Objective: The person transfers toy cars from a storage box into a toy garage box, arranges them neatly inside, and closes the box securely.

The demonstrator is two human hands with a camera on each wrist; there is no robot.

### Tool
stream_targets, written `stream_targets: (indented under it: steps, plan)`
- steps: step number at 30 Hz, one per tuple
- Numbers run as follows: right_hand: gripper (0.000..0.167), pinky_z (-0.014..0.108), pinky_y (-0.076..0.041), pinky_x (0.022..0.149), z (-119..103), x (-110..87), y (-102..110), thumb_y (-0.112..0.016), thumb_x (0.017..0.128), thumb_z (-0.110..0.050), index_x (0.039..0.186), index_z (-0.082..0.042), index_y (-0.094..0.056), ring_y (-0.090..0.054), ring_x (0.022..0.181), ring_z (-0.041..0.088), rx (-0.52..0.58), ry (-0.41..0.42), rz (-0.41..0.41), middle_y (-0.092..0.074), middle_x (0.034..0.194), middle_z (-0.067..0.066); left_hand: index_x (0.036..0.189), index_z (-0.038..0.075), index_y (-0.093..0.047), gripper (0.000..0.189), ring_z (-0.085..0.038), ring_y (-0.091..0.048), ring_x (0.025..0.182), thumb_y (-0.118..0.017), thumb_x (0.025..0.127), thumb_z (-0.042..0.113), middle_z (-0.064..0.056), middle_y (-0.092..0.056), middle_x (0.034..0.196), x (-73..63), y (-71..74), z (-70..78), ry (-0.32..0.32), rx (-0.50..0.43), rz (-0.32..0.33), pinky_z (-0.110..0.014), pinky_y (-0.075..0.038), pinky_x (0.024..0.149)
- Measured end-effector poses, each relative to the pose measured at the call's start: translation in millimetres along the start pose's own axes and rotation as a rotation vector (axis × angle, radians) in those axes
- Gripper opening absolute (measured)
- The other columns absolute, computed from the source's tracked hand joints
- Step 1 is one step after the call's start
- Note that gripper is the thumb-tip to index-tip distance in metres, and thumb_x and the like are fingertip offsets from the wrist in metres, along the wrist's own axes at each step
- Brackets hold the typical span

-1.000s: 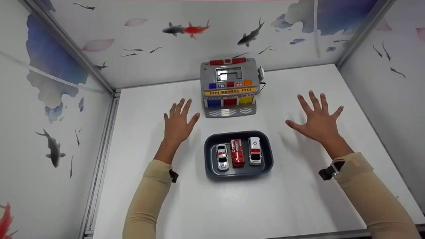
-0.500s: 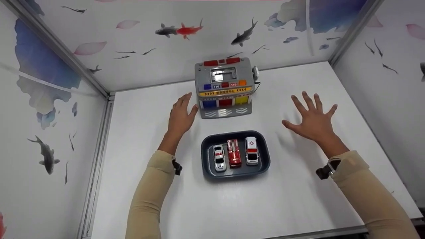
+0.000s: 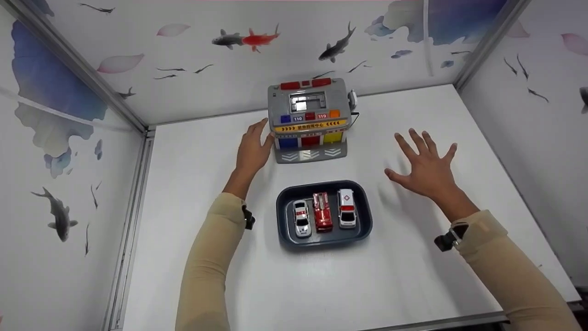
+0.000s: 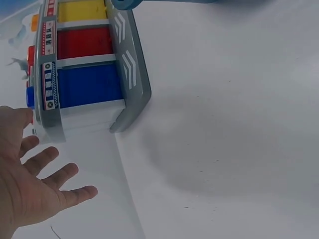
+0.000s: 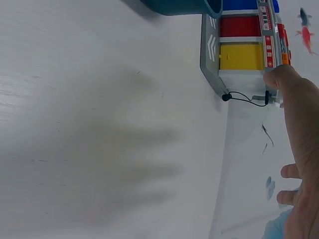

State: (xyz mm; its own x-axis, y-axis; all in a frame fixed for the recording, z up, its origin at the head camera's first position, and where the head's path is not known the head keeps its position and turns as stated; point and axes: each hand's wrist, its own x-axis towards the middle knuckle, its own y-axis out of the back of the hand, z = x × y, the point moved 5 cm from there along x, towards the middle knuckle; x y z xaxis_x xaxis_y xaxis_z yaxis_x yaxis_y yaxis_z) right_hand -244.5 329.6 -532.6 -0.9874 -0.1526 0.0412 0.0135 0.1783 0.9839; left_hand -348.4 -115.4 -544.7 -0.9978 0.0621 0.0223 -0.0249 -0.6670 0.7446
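A grey toy garage [image 3: 311, 115] with blue, red and yellow doors stands at the back of the table. My left hand [image 3: 252, 149] is at its left side, fingers extended, the thumb overlapping its front left edge in the head view. In the left wrist view that hand [image 4: 35, 174] has its fingers spread beside the blue door [image 4: 89, 83]. My right hand [image 3: 427, 168] hovers over the table to the right, fingers spread wide and holding nothing. In front of the garage, a dark blue tray [image 3: 285, 239] holds a silver toy car [image 3: 302, 220], a red toy fire truck [image 3: 322, 214] and a white toy ambulance [image 3: 347, 209].
White panels painted with fish enclose the white table [image 3: 390, 280] at the back and both sides. A black cord [image 5: 249, 99] with a small knob hangs at the garage's right side, below a white piece [image 3: 353, 99].
My left hand has moved forward and right to the garage's left side, its fingers drawing closer together. My right hand has shifted slightly left, still spread. The head view has turned a little.
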Motion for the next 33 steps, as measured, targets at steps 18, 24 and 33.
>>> stream_targets:
  steps: [18,24,33]
  plan:
    - [0.093,0.096,-0.007,0.117,-9.8,-3.1,-8.4,-0.070,0.099,-0.059,0.176,-0.029,-0.027,-0.032,0.165,0.048,0.028,0.024,-0.013,-0.035,0.178,0.020,0.166,0.020,-0.051,0.051,-0.029,-0.053,0.154,-0.055,0.117,0.034,-0.009,-0.053,0.166,16.0,-7.5,4.7,0.031,0.033,0.009,-0.047,-0.045,0.127]
    - [0.089,0.096,-0.008,0.117,-12.1,-1.2,-8.5,-0.071,0.101,-0.054,0.175,-0.025,-0.030,-0.034,0.163,0.048,0.025,0.033,-0.022,-0.038,0.176,0.021,0.163,0.021,-0.055,0.048,-0.028,-0.056,0.150,-0.055,0.116,0.035,-0.008,-0.057,0.162,19.5,-7.8,6.4,0.045,0.058,0.013,-0.046,-0.048,0.123]
    - [0.081,0.097,-0.009,0.116,-17.2,6.2,-6.0,-0.069,0.105,-0.046,0.174,-0.020,-0.034,-0.037,0.161,0.048,0.023,0.040,-0.040,-0.041,0.174,0.021,0.160,0.024,-0.057,0.044,-0.030,-0.058,0.150,-0.055,0.117,0.033,-0.009,-0.060,0.159,24.6,-9.2,9.8,0.044,0.019,0.025,-0.049,-0.049,0.123]
